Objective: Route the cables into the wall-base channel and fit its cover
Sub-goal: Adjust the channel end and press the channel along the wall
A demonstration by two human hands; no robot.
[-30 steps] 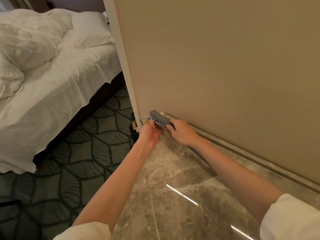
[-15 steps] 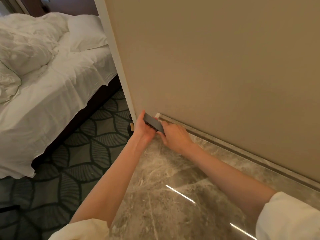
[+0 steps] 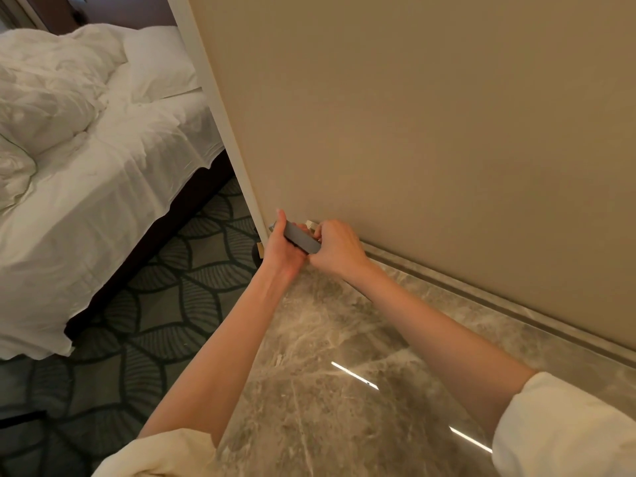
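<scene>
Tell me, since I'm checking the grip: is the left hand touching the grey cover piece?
Touching. The head view shows the left hand wrapped around the near end of the grey cover piece, thumb up along its end.

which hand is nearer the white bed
Left. The left hand grips the grey cover's end by the wall corner, on the bed's side; the right hand grips its other end, farther along the wall.
</scene>
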